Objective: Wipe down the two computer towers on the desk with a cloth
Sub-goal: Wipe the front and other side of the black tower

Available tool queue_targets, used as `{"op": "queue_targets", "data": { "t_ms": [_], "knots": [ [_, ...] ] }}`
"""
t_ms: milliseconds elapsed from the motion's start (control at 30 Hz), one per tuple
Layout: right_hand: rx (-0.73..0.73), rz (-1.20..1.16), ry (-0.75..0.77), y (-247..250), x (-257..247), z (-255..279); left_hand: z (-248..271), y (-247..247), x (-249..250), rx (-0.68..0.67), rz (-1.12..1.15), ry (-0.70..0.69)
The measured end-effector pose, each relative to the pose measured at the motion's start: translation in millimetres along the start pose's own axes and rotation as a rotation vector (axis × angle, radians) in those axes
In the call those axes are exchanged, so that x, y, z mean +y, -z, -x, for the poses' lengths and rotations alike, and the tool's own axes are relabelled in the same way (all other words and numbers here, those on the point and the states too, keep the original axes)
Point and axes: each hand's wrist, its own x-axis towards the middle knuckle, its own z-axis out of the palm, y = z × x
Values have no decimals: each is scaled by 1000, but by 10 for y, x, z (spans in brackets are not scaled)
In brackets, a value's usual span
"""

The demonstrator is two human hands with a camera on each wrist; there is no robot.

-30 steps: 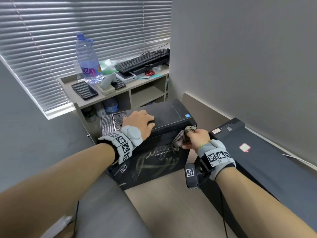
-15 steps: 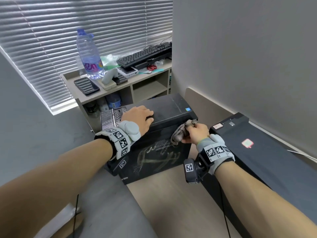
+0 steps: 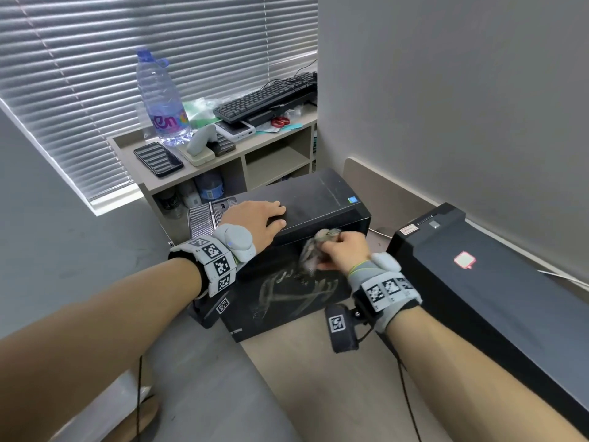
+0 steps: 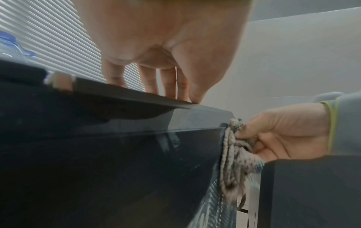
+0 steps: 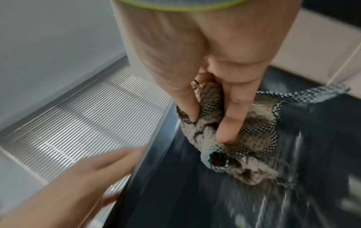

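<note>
Compared with one second ago, the cloth and the right hand sit lower and further left on the glossy side panel of the left computer tower, away from its upper right corner; the left hand remains flat on the tower's top. On the shelf unit at far left stand a water bottle, a phone and a keyboard. The left hand lies with fingers extended and relaxed on the top panel, holding nothing, pressing down near the upper edge. Just below and to its right, the bunched cloth is pressed against the side panel; the right hand's fingers are curled into it, with the thumb pinching the fabric from the other side. The second computer tower lies on its side at far right on the desk, separate from both hands.
</note>
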Motion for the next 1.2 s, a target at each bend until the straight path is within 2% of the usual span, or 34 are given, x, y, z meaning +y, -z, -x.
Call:
{"op": "queue_targets", "data": {
  "t_ms": [100, 233, 300, 367, 433, 533, 600, 667, 733, 867, 933, 1033, 1133, 1200],
  "knots": [
    [114, -62, 32, 246, -103, -86, 10, -16, -24, -9, -1, -11],
    [60, 245, 110, -100, -151, 16, -19, -34, -49, -14, 8, -16],
    [21, 264, 101, -196, -137, 56, -33, -18, -68, -26, 6, -20],
    [31, 162, 62, -59, -151, 28, -29, -8, -70, -33, 7, -24],
    [150, 58, 39, 199, -192, -54, -16, -26, -69, -27, 2, -28],
    [316, 128, 58, 319, -277, -103, -18, -53, -76, -37, -20, -25],
    [279, 243, 100, 113, -295, -35, -34, -57, -87, -41, -25, -16],
    [177, 371, 158, -77, -247, 26, -43, -65, -90, -40, -25, -18],
    [134, 397, 170, -61, -213, 22, -36, -71, -98, -37, -23, -19],
    [363, 524, 163, 397, -381, -126, -27, -70, -93, -31, -20, -22],
    [428, 547, 178, 531, -406, -185, -18, -67, -89, -30, -32, -26],
    [441, 561, 171, 454, -262, -178, -10, -73, -81, -23, -22, -20],
    [387, 527, 76, 351, -61, -167, -3, -47, -78, -26, -26, -24],
    [364, 518, 69, 371, -71, -155, 0, -33, -68, -31, -25, -32]
  ]
}}
